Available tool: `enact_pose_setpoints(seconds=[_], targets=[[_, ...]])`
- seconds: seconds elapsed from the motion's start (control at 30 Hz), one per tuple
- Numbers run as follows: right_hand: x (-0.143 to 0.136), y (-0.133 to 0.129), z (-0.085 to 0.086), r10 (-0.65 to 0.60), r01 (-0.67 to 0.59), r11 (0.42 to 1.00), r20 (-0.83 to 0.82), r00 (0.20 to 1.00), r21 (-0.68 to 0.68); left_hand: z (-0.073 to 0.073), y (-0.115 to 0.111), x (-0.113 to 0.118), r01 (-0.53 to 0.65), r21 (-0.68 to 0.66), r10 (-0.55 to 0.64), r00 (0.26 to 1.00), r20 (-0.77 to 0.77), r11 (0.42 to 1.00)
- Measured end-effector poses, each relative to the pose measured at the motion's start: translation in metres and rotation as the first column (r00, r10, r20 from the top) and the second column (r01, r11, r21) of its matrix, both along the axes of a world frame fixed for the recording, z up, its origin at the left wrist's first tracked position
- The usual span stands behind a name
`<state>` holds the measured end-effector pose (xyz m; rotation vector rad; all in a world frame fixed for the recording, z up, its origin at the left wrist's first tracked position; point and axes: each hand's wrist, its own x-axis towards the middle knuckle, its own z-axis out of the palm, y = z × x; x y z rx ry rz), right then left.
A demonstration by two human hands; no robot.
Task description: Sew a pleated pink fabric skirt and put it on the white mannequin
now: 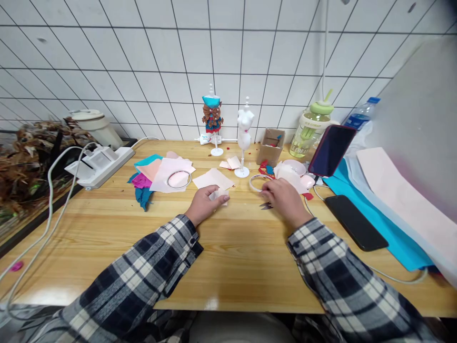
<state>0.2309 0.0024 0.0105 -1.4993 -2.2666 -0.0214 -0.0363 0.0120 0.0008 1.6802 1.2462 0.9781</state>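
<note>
My left hand [206,204] is closed on a small pale paper piece [223,196], thumb on top, just in front of a larger pale pink sheet [213,179]. Farther right, my right hand [283,199] has its fingers closed at the edge of a white tape ring [257,183]; whether it grips the ring is unclear. Beneath that hand, dark scissor tips [266,206] show. A bare white mannequin [244,138] stands upright beyond and between my hands. Behind it to the left, another mannequin wears a blue and brown dress [212,114].
Coloured papers [143,183] and a ring lie left, near a white power strip [103,166]. A small cardboard box [270,146], a green-lidded bottle [310,128] and an upright phone [332,151] stand right. A black phone [356,222] lies beside blue sheets [385,224].
</note>
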Motion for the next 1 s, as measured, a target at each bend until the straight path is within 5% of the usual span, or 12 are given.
enact_pose_setpoints(seconds=[0.17,0.27,0.33,0.4,0.5,0.63,1.0], targets=[[0.039,0.027,-0.014,-0.09,0.088,0.994,-0.021,0.996,-0.065,0.003,-0.006,0.006,0.066,-0.02,-0.068,0.995,-0.073,0.998],[0.02,0.016,-0.009,-0.088,0.085,0.996,-0.192,0.978,-0.022,0.006,-0.012,0.015,0.076,-0.031,-0.079,0.989,-0.126,0.997],[-0.006,0.0,-0.005,-0.087,0.032,0.99,-0.414,0.906,-0.138,0.008,-0.018,0.022,0.056,0.016,-0.053,0.987,-0.151,0.998],[-0.034,-0.017,-0.003,-0.118,-0.16,0.919,-0.637,0.761,-0.361,0.009,-0.024,0.028,0.055,0.086,-0.038,0.982,-0.186,0.995],[-0.063,-0.033,-0.006,-0.205,-0.429,0.757,-0.802,0.562,-0.493,0.007,-0.03,0.031,0.107,0.159,-0.067,0.968,-0.241,0.981],[-0.068,-0.034,-0.007,-0.356,-0.517,0.629,-0.806,0.472,-0.58,0.003,-0.032,0.029,0.165,0.181,-0.11,0.953,-0.282,0.97],[-0.025,-0.012,-0.01,-0.426,-0.313,0.742,-0.778,0.462,-0.593,0.005,-0.019,0.02,0.106,-0.091,-0.119,0.98,-0.162,0.99]])
